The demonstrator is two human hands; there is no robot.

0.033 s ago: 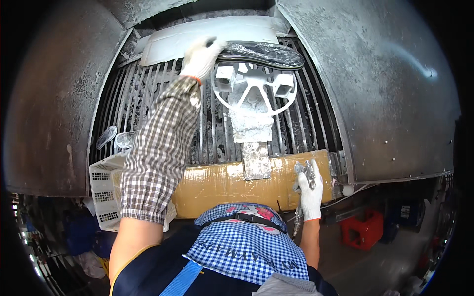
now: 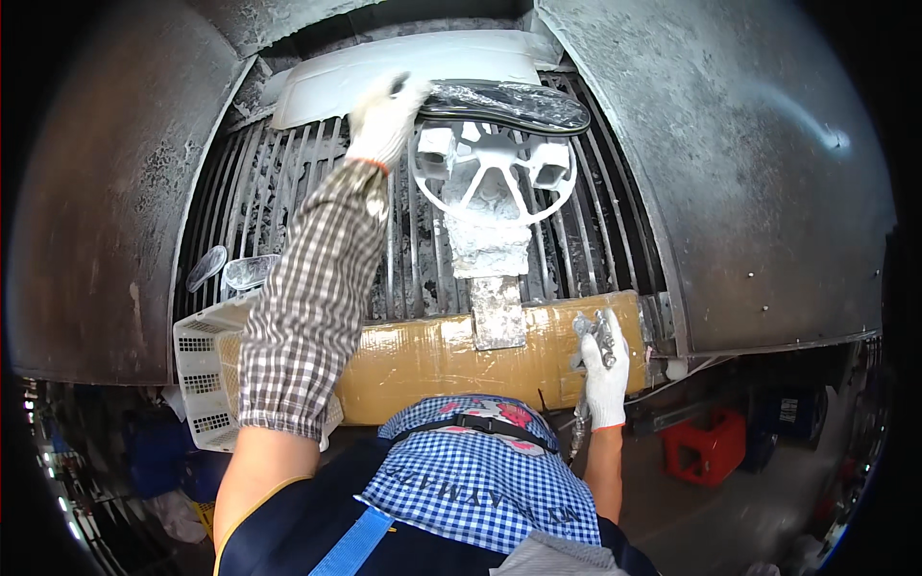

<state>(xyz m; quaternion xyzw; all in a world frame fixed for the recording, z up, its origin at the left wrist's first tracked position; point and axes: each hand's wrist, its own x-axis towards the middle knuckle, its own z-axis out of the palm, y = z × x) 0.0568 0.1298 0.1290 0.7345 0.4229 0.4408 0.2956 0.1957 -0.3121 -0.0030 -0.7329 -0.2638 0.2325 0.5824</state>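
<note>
My left hand [image 2: 386,120], in a white glove, reaches to the far side with its fingers apart at the left end of a glossy black shoe sole [image 2: 509,104]. The sole lies crosswise on the far part of a white-crusted spoked wheel stand [image 2: 499,182] with two square blocks on it. Some fingertips overlap the sole's end, and their contact is hard to make out. At the near right, my gloved right hand [image 2: 606,379] is wrapped round a metal spray gun [image 2: 603,341]. A hose [image 2: 578,432] hangs below it.
Metal slats [image 2: 317,192] run under the stand between two metal side walls [image 2: 730,192]. A tape-covered cardboard strip [image 2: 413,370] edges the front. At left are a white plastic basket [image 2: 204,384] and two clear-looking oval pieces [image 2: 248,273]. A red stool [image 2: 704,446] stands lower right.
My left hand has shifted slightly left along the sole's end, while the sole stays almost in place. My right hand and the spray gun look unmoved.
</note>
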